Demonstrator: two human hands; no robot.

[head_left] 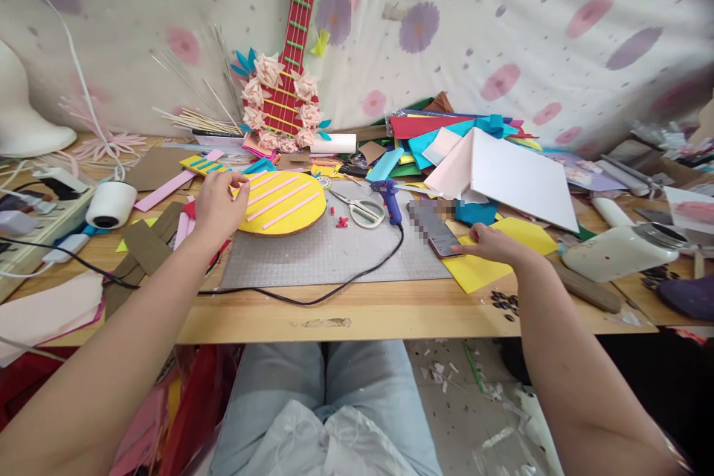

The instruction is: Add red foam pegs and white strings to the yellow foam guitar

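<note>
My left hand (pixel 216 204) rests on the left edge of a yellow foam disc (pixel 285 202) with pink strips glued across it, fingers curled and touching the disc's rim. My right hand (pixel 486 244) lies on a yellow sheet (pixel 485 271) with a finger stretched onto a phone (pixel 435 230) lying flat on the grey cutting mat (pixel 329 249). Between both hands sit scissors (pixel 361 208) and a blue glue gun (pixel 390 201) whose black cord runs across the mat.
A red paper guitar with pink flowers (pixel 284 100) leans on the cloth backdrop. Coloured foam sheets (pixel 462 152) pile up at the back right. A tape roll (pixel 110 204) and power strip (pixel 39 219) lie left; a white jar (pixel 619 251) lies right.
</note>
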